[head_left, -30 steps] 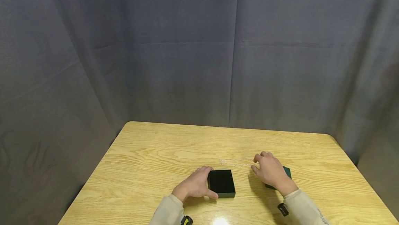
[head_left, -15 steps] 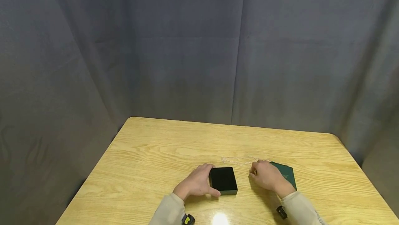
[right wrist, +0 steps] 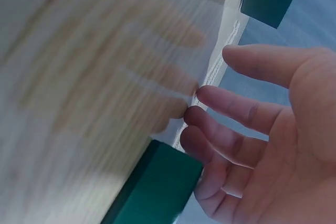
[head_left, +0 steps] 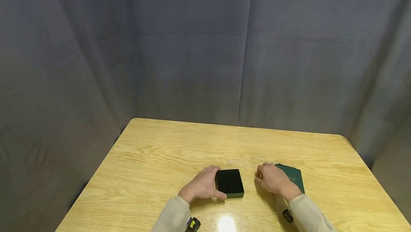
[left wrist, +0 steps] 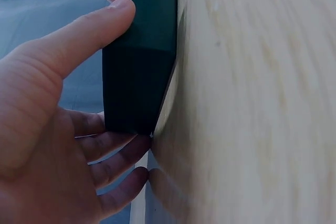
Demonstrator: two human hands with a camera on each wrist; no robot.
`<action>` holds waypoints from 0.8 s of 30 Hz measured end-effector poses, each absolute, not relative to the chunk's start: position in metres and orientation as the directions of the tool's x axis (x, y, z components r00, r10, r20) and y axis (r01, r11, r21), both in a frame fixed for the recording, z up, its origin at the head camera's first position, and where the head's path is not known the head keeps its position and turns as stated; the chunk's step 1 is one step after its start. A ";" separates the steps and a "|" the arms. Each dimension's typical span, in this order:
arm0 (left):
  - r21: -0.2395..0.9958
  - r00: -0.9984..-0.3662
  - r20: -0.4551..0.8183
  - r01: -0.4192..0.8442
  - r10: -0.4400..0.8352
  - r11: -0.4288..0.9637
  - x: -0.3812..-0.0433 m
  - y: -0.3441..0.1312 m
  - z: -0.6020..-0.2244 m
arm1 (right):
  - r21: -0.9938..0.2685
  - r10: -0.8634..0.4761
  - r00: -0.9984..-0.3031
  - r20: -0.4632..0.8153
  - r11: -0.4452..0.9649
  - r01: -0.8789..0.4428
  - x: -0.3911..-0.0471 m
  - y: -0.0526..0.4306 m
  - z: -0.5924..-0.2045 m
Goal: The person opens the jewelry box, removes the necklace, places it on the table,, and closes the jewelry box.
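My left hand point(head_left: 203, 185) grips a dark green square box point(head_left: 234, 195) with a black top face, its thumb along the near side and its fingers at the far left corner. In the left wrist view the thumb presses the box's green side point(left wrist: 142, 19), and the fingertips reach under its other end close to the tabletop. My right hand point(head_left: 273, 179) rests low over the table with bent fingers, thumb apart from them. Beside it lies a green flat box-like piece point(head_left: 293, 175) with gold lettering, partly hidden by the wrist. A thin pale strand point(right wrist: 216, 66) runs behind the right fingertips.
The wooden table point(head_left: 179, 142) has rounded far corners, with grey curtains point(head_left: 192, 64) hanging behind and at the sides. Black straps with small buckles point(head_left: 193, 223) sit at the wrists. Beyond the hands, the pale strand point(head_left: 240, 162) lies loosely looped.
My right hand has drawn down and slightly left with its fingers bending more, uncovering more of the green lettered piece. The left hand keeps its hold on the box. The head view has shifted slightly.
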State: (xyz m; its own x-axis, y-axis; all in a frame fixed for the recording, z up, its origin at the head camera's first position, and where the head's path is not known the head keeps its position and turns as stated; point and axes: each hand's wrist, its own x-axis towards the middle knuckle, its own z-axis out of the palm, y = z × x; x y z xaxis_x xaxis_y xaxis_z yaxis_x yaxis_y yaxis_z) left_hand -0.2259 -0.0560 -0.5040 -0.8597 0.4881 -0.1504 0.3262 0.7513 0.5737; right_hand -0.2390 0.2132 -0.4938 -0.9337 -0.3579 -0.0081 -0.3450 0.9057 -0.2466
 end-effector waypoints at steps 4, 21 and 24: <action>0.570 -0.858 -0.152 0.329 0.490 0.753 -0.227 -0.058 -0.505 | -0.245 -0.353 -0.935 -0.018 0.909 -0.339 -0.240 0.214 -0.494; 0.586 -0.859 -0.158 0.315 0.487 0.746 -0.226 -0.066 -0.503 | -0.211 -0.318 -0.940 0.119 0.918 -0.337 -0.241 0.226 -0.485; 0.589 -0.859 -0.171 0.304 0.482 0.749 -0.227 -0.066 -0.504 | -0.187 -0.264 -0.956 0.131 0.940 -0.285 -0.241 0.231 -0.484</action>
